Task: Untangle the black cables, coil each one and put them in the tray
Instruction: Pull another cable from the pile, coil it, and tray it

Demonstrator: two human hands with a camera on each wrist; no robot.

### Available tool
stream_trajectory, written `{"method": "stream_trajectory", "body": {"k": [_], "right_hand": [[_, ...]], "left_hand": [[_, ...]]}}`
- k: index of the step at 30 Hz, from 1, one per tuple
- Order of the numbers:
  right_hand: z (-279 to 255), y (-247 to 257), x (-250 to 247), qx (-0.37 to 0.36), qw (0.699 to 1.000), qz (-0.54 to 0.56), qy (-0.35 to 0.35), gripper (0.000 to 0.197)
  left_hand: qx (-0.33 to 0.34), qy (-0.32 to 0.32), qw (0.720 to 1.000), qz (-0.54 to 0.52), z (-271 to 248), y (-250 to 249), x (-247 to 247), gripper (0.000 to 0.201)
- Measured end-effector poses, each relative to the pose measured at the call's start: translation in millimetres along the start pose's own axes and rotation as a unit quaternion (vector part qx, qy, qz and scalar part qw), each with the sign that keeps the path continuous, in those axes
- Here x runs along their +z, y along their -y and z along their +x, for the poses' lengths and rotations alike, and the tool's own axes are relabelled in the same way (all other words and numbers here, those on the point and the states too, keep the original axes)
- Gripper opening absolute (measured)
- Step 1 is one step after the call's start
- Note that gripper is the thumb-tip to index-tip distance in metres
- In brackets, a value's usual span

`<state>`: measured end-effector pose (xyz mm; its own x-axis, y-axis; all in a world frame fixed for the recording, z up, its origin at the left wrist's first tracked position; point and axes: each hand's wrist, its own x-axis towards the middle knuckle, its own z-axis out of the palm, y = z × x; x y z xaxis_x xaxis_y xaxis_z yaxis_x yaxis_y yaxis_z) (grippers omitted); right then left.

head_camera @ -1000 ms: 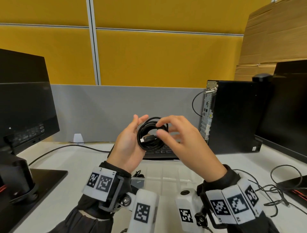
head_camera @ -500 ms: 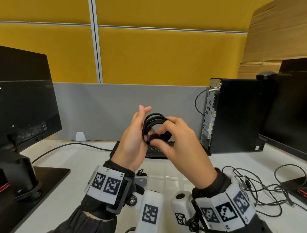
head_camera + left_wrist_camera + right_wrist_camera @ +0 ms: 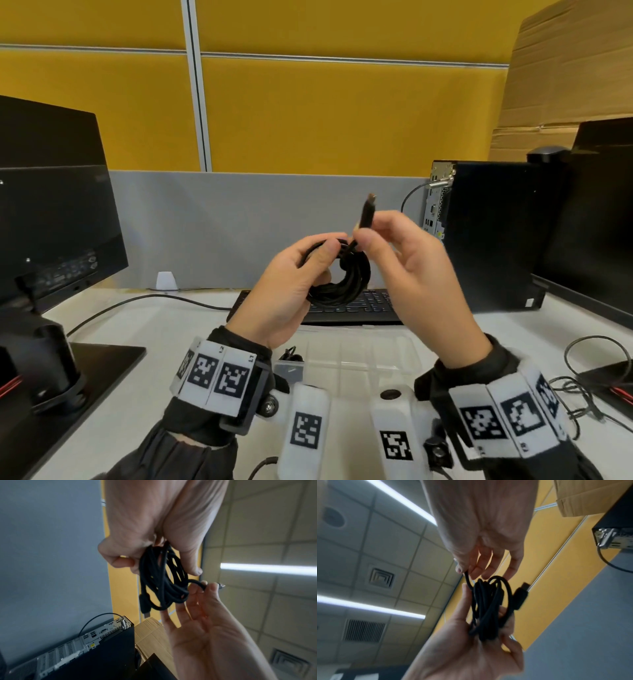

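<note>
A: State of grip?

B: Left hand curls round the coil, held above the tray. Right hand pinches the plug end between thumb and forefinger; other fingers are spread.

A: Procedure?

B: Likely securing the tail. Keep the loops clamped, wrap the plug end snugly round the coil, then lower it into the tray. Slack risks unravelling.

- Both hands are bare: the left hand and the right hand.
- Black sleeves cover both forearms to the wrists.
- White wristbands printed with black square fiducial markers wrap each wrist.
- White camera housings, each with a marker, sit at 6 o'clock of the wrists on black brackets with a silver bolt.
</note>
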<state>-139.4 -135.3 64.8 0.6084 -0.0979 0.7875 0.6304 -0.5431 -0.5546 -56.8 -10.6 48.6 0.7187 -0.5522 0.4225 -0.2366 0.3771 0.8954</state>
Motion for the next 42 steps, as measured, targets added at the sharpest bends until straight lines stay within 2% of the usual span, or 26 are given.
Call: {"method": "stream_trajectory", "body": {"k": [3,6,8,11,13,15,17,21,25,26,27,29,33,35,37,39,42], "right_hand": [[2.3,11.9,-10.7,0.007,0.995,0.081,-0.051,0.012],[5.6,22.4,-35.9,0.0,0.971,0.195,-0.136,0.016],[6.1,21.0,-50.4,0.016,0.972,0.192,-0.138,0.014],[6.8,6.7,-64.1,0.052,0.992,0.083,-0.077,0.005],[7.0,-1.2,-66.5,0.043,0.997,-0.05,-0.033,0.004],[6.0,-6.4,-64.5,0.02,0.983,-0.181,0.005,0.009],[3.4,-4.4,-59.3,0.03,0.968,-0.243,0.051,0.01],[2.0,0.5,-58.3,0.13,0.944,-0.195,0.232,0.039],[0.8,1.7,-64.3,0.164,0.931,-0.073,0.318,0.06],[0.9,0.8,-63.7,0.167,0.934,-0.04,0.314,0.059],[0.6,-1.0,-62.7,0.167,0.942,-0.013,0.291,0.05],[2.1,-5.7,-58.5,0.154,0.962,-0.013,0.225,0.021],[5.5,-20.4,-50.2,0.111,0.975,-0.133,0.14,0.027],[5.7,-29.3,-45.4,0.07,0.962,-0.254,0.076,0.024],[5.6,-37.3,-37.9,0.029,0.928,-0.371,0.012,0.022],[6.7,-42.8,-31.8,0.015,0.936,-0.349,-0.038,0.018],[9.3,-41.9,-26.7,0.059,0.981,-0.158,-0.095,0.014]], "left_hand": [[0.006,-0.011,0.998,0.069,0.0,1.9,3.7,0.039],[0.013,-0.058,0.995,0.085,1.6,6.8,3.7,0.019],[0.018,-0.069,0.993,0.091,1.6,6.7,5.1,0.018],[0.043,-0.093,0.99,0.092,2.4,2.0,3.3,0.017],[0.059,-0.115,0.988,0.087,2.6,-1.0,0.4,0.016],[0.067,-0.128,0.986,0.08,2.8,-1.3,-2.3,0.014],[0.077,-0.136,0.985,0.079,2.6,-0.9,-3.7,0.013],[0.081,-0.146,0.984,0.07,3.2,-0.1,-7.6,0.014],[0.074,-0.152,0.983,0.071,5.0,0.3,-11.2,0.013],[0.071,-0.15,0.983,0.076,5.5,0.8,-12.1,0.016],[0.065,-0.148,0.984,0.079,5.8,1.5,-12.9,0.02],[0.055,-0.144,0.985,0.078,5.5,2.2,-13.8,0.026],[0.063,-0.156,0.982,0.086,5.0,-0.1,-13.6,0.025],[0.069,-0.154,0.981,0.093,4.4,-0.8,-11.5,0.022],[0.076,-0.14,0.983,0.089,2.2,-2.0,-6.5,0.02],[0.083,-0.118,0.987,0.074,-1.0,-2.4,0.8,0.018],[0.089,-0.081,0.991,0.062,-4.9,-1.4,12.4,0.019]]}}
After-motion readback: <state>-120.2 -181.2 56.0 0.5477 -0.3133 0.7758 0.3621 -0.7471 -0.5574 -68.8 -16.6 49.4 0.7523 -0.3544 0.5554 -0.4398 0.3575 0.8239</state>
